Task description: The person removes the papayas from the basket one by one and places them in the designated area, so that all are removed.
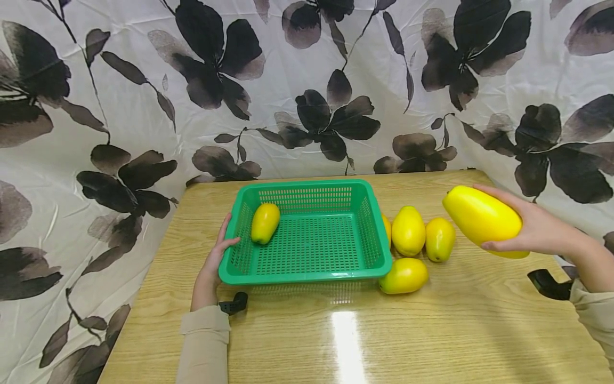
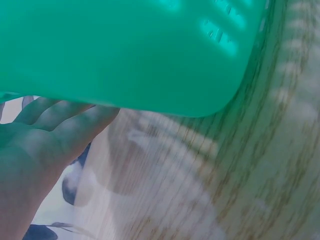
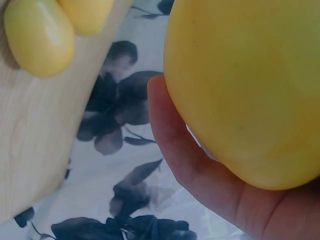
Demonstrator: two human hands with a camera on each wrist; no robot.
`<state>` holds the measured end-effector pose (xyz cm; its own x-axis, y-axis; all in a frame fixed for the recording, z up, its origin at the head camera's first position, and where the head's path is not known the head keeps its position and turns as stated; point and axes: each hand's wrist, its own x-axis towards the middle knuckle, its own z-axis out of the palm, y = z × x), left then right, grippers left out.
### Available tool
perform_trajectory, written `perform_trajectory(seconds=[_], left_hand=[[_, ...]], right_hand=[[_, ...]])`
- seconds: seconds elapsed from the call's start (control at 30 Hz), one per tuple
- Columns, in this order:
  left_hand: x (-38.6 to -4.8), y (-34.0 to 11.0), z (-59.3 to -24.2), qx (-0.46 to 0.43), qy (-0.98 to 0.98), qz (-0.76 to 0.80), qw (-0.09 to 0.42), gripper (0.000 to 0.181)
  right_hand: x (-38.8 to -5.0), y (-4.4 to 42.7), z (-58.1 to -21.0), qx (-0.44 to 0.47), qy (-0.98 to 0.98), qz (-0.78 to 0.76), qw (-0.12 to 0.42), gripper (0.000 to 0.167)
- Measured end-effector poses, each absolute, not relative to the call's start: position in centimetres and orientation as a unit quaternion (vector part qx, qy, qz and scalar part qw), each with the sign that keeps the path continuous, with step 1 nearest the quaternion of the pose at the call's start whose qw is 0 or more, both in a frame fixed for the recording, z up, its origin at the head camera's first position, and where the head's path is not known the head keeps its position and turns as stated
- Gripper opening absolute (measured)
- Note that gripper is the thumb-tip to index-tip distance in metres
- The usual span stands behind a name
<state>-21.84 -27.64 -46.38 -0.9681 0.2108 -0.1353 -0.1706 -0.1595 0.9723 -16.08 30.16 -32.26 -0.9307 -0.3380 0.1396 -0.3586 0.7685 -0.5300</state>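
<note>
1 yellow fruit (image 1: 482, 216) is held in the curled right hand (image 1: 542, 226), near the right edge of the table (image 1: 431, 330); the left hand (image 1: 213, 262) grips the green basket (image 1: 307, 276) by its left edge; inside lies 1 other fruit (image 1: 265, 223).

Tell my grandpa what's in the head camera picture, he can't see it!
A right hand holds up a yellow fruit. The left hand grips a green basket with one yellow fruit inside; four more lie by its right end on a wooden table.
</note>
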Motion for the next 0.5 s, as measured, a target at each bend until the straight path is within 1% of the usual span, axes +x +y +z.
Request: perform_trajectory(seconds=[0.5], left_hand=[[-21.94, -27.65, -46.38, 0.019, 0.627, 0.769, 0.126, 0.067]], right_hand=[[-15.63, 29.71, -32.34, 0.171, -0.947, 0.272, 0.010, 0.103]])
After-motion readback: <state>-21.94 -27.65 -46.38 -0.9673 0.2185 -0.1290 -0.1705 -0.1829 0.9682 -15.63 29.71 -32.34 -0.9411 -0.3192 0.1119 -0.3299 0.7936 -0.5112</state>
